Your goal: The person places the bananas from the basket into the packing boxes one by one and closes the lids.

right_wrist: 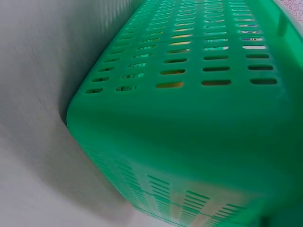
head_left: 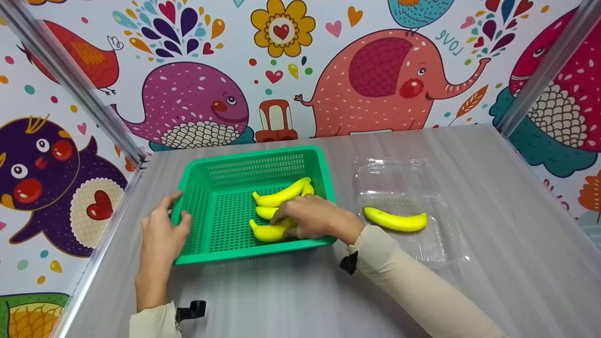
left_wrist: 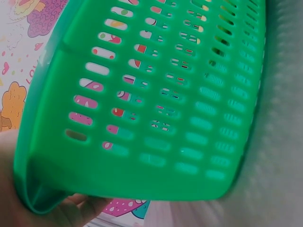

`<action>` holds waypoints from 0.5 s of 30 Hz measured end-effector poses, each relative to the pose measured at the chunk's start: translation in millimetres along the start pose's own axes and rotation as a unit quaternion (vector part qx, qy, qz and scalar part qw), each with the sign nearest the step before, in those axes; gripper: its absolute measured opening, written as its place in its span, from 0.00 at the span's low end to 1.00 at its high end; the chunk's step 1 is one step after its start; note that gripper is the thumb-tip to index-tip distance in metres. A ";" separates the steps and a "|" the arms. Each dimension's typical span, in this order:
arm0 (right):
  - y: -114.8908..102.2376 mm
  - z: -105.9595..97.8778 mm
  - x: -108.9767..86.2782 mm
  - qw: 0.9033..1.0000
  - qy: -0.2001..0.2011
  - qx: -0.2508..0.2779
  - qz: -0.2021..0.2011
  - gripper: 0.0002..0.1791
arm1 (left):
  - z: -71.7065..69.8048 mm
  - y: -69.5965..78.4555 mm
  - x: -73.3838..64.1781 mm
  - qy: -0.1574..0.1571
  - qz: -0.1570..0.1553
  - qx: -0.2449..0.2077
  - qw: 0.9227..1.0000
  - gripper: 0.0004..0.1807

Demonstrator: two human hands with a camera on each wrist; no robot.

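A green plastic basket (head_left: 253, 255) with slotted walls stands on the table. My left hand (head_left: 162, 230) grips its left rim, and in the left wrist view the fingers (left_wrist: 85, 210) show by the rim's corner. Inside the basket, at the right, lie several yellow bananas (head_left: 281, 193). My right hand (head_left: 314, 216) reaches over the right wall with its fingers and thumb curled round the front banana (head_left: 267, 232), hiding that banana's right end. In the right wrist view the basket's outer wall (right_wrist: 180, 132) covers the hand.
To the right of the basket, an open clear plastic clamshell box (head_left: 441, 234) holds a single banana (head_left: 396, 220). Behind the table rises a wall (head_left: 281, 84) printed with cartoon animals, with metal posts (head_left: 94, 89) at the corners.
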State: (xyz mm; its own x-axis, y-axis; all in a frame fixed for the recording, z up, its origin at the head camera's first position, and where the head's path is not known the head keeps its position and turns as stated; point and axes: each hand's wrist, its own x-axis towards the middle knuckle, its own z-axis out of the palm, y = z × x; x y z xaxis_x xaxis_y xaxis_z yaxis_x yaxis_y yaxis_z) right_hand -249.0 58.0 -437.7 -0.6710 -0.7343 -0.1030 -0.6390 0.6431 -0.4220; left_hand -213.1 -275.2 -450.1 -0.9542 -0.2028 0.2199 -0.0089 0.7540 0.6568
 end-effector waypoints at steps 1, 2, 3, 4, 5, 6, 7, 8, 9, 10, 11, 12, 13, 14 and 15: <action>0.1 0.0 -0.2 1.000 0.005 -0.002 -0.002 0.22 | 0.0 0.2 -0.3 0.000 0.000 0.001 1.000 0.29; 0.1 -0.2 -0.5 1.000 0.011 -0.004 -0.004 0.22 | 0.0 0.2 -0.5 -0.001 0.000 0.001 1.000 0.29; 0.1 -0.2 -0.8 1.000 0.019 -0.006 -0.007 0.22 | 0.1 0.4 -0.7 -0.001 0.000 0.002 1.000 0.29; 0.3 -0.3 -1.1 1.000 0.026 -0.009 -0.011 0.21 | 0.1 0.4 -0.9 -0.001 0.000 0.003 1.000 0.29; 0.4 -0.5 -1.4 0.999 0.034 -0.012 -0.015 0.21 | 0.3 0.2 -0.9 0.001 0.002 0.004 1.000 0.29; 0.5 -0.5 -1.7 0.999 0.042 -0.015 -0.019 0.21 | 0.5 -0.1 -0.8 0.003 0.003 0.003 1.000 0.29; 0.6 -0.6 -2.0 0.998 0.049 -0.018 -0.022 0.21 | 0.6 -0.2 -0.7 0.005 0.005 0.003 1.000 0.29; 0.5 -1.0 -2.3 0.998 0.055 -0.020 -0.025 0.20 | 0.6 -0.2 -0.8 0.007 0.007 0.002 1.000 0.29; 0.6 -1.2 -2.6 0.997 0.061 -0.023 -0.028 0.20 | 0.7 -0.2 -0.7 0.008 0.008 0.002 1.000 0.29; 0.8 -1.4 -2.9 0.997 0.066 -0.024 -0.030 0.20 | 0.8 -0.4 -0.7 0.010 0.010 0.001 1.000 0.29; 0.7 -1.6 -3.1 0.997 0.071 -0.026 -0.032 0.20 | 0.9 -0.4 -0.6 0.011 0.010 0.001 1.000 0.28; 0.8 -1.8 -3.4 0.996 0.075 -0.026 -0.034 0.20 | 0.8 -0.2 -0.6 0.010 0.009 0.001 1.000 0.29; 0.8 -2.1 -3.8 0.996 0.079 -0.025 -0.035 0.20 | 0.6 0.2 -0.7 0.008 0.008 0.001 1.000 0.29; 0.7 -2.5 -4.2 0.996 0.083 -0.023 -0.037 0.20 | 0.5 0.4 -0.8 0.006 0.006 0.001 1.000 0.29; 0.9 -2.6 -4.7 0.995 0.087 -0.021 -0.039 0.20 | 0.4 0.5 -0.6 0.005 0.003 0.002 1.000 0.29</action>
State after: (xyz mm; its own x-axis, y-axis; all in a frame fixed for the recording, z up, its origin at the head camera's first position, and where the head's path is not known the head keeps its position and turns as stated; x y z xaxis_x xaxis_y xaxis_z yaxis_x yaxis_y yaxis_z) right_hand -247.4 62.6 -435.3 -0.6716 -0.7357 0.0874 -0.7041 0.5970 -0.3845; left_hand -212.6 -274.5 -450.2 -0.9513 -0.2036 0.2314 -0.0032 0.7574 0.6530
